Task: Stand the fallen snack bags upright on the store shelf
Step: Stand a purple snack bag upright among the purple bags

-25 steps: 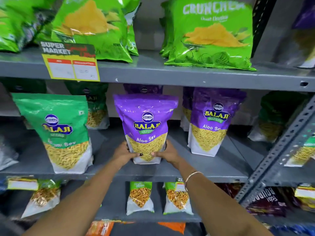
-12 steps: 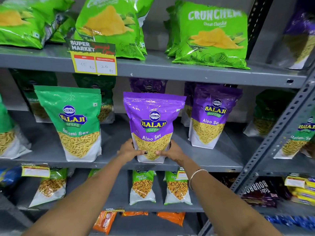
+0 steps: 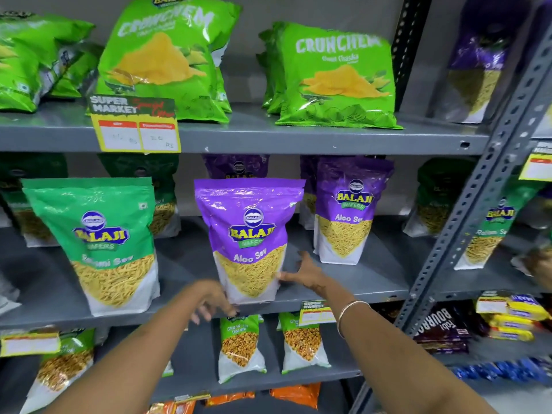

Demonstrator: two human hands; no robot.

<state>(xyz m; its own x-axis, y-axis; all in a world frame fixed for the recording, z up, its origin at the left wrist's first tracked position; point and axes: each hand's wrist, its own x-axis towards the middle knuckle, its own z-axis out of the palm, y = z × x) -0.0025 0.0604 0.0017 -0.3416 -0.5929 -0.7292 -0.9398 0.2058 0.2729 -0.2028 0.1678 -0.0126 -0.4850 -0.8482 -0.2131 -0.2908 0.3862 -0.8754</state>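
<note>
A purple Balaji Aloo Sev bag (image 3: 249, 234) stands upright at the front of the grey middle shelf (image 3: 185, 309). My left hand (image 3: 209, 300) hangs just below and left of the bag's bottom corner, fingers loose, holding nothing. My right hand (image 3: 304, 273) is spread open beside the bag's lower right edge, with the thumb tip touching or almost touching it. A second purple Aloo Sev bag (image 3: 346, 210) stands upright further right, and a green Ratlami Sev bag (image 3: 101, 243) stands upright at the left.
Green Crunchem chip bags (image 3: 334, 76) lean on the top shelf above a yellow price tag (image 3: 136, 131). Small Chana Garam packs (image 3: 239, 348) stand on the shelf below. A perforated grey upright post (image 3: 466, 222) bounds the bay on the right, with more bags beyond.
Both hands have let go of the purple bag's base; the left dropped down and away, the right opened beside it. The bag stays standing. The camera moved closer.
</note>
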